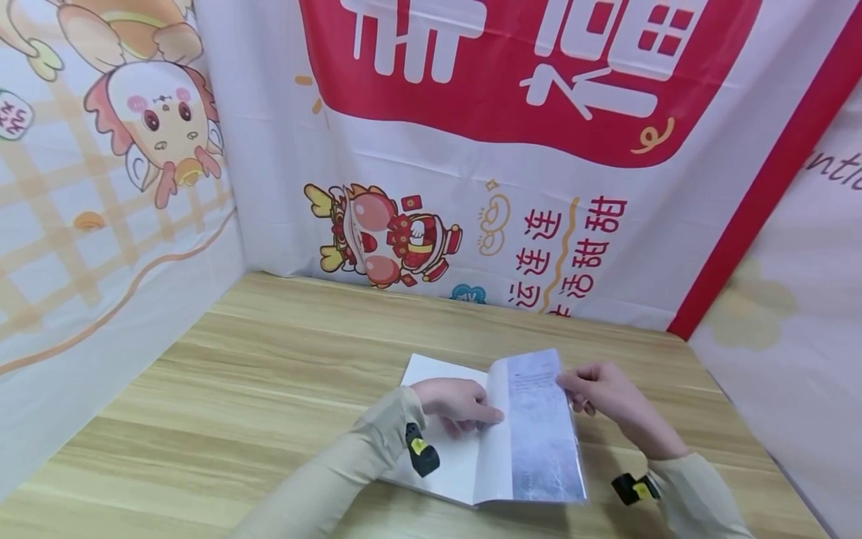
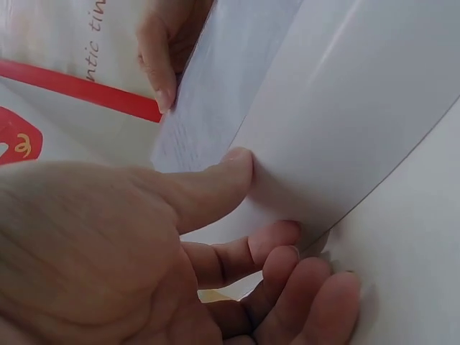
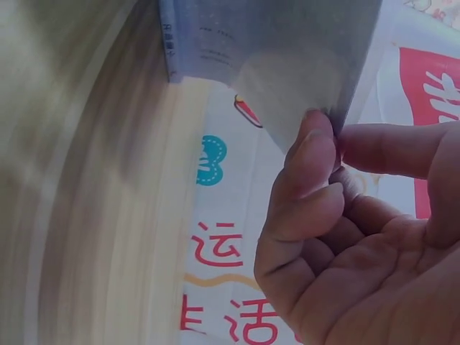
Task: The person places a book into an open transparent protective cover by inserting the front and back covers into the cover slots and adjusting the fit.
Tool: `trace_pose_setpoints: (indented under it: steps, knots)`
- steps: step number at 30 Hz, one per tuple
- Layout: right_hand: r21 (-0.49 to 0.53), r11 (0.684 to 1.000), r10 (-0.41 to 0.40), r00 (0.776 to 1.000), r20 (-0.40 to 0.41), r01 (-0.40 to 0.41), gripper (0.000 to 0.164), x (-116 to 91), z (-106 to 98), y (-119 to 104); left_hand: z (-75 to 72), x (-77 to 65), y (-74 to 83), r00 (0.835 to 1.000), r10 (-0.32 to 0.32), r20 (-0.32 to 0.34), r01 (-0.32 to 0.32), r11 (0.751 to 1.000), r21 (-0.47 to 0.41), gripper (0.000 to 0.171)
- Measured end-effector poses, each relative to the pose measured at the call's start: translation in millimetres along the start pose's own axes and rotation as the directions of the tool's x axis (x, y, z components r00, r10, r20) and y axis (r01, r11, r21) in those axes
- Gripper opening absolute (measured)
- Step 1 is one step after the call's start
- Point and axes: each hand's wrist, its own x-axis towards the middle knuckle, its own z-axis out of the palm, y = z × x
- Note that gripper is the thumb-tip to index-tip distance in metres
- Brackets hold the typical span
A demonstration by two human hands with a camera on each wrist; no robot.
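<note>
An opened book point(image 1: 441, 468) lies on the table, its white page to the left. A thin cover sheet point(image 1: 542, 434) with a pale blue wintry picture and small print stands raised on the right, a white strip point(image 1: 494, 457) along its inner side. My right hand point(image 1: 609, 400) pinches the outer edge of this sheet near its top corner, thumb against fingertips point(image 3: 313, 144). Over the white page, my left hand point(image 1: 458, 400) has its thumb point(image 2: 233, 169) against the white strip, the other fingers loosely bent below. The spine side of the cover point(image 3: 169, 39) carries small characters.
The wood-grain table point(image 1: 269, 374) extends around the book. A printed cloth point(image 1: 417, 157) with red and white characters hangs at the back, with more patterned cloth on the left side point(image 1: 114, 187) and right side point(image 1: 795, 299). Black wrist cameras sit on both sleeves.
</note>
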Motion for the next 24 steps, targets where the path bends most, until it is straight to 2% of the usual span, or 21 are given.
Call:
trace_pose_setpoints:
  steps: [5,14,20,24]
  knots:
    - [-0.005,1.000,0.004,1.000,-0.003,-0.004,0.028,2.1,4.7,-7.9,-3.0,0.3,-4.2,1.000,0.009,0.020,-0.008,0.999,-0.043,0.029]
    - [-0.026,0.999,0.045,0.998,-0.032,-0.046,0.030,8.2,12.7,-22.6,-6.4,0.0,-10.0,1.000,0.016,0.021,-0.014,0.997,-0.079,0.029]
    - [-0.056,0.998,-0.013,0.999,-0.052,0.010,0.028,12.0,17.4,-29.8,-9.0,-4.7,-15.1,0.999,0.035,0.014,-0.033,0.996,-0.085,0.030]
    - [-0.075,0.996,-0.047,0.996,-0.075,0.042,0.029,14.2,22.1,-33.2,-15.0,-11.3,-17.0,0.999,0.048,0.002,-0.048,0.998,-0.045,0.031]
